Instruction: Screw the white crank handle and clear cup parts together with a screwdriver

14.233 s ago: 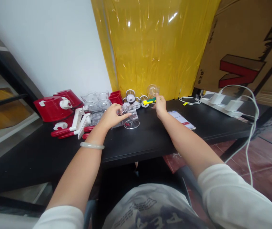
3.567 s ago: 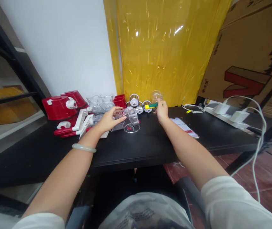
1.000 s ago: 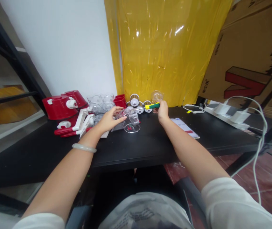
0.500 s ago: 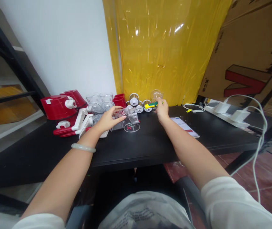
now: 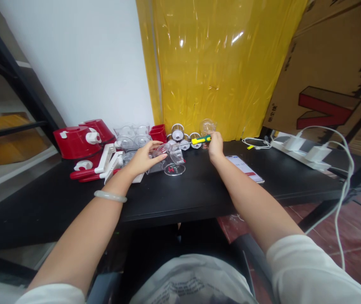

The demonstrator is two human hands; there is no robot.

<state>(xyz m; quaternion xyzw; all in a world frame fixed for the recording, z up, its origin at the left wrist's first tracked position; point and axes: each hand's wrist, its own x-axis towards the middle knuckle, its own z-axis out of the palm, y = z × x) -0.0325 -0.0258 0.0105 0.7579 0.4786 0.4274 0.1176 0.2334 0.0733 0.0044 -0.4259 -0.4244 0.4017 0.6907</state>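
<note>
My left hand point(image 5: 144, 158) grips a clear plastic housing point(image 5: 170, 157) that lies on the black table point(image 5: 180, 194), fingers curled over its left end. My right hand point(image 5: 215, 145) is closed round the green and yellow handle of a screwdriver point(image 5: 201, 139), whose shaft points left toward the clear housing. The tip is too small to make out.
Red and white plastic parts point(image 5: 82, 143) and clear cups point(image 5: 132, 135) are heaped at the back left. Round metal drums point(image 5: 177, 132) stand by a yellow plastic sheet point(image 5: 218, 63). A phone point(image 5: 246, 168) lies right of my arm; a power strip point(image 5: 297, 147) with white cables sits far right.
Both hands stay where they were; the right hand only shifts the screwdriver slightly. The view has barely moved.
</note>
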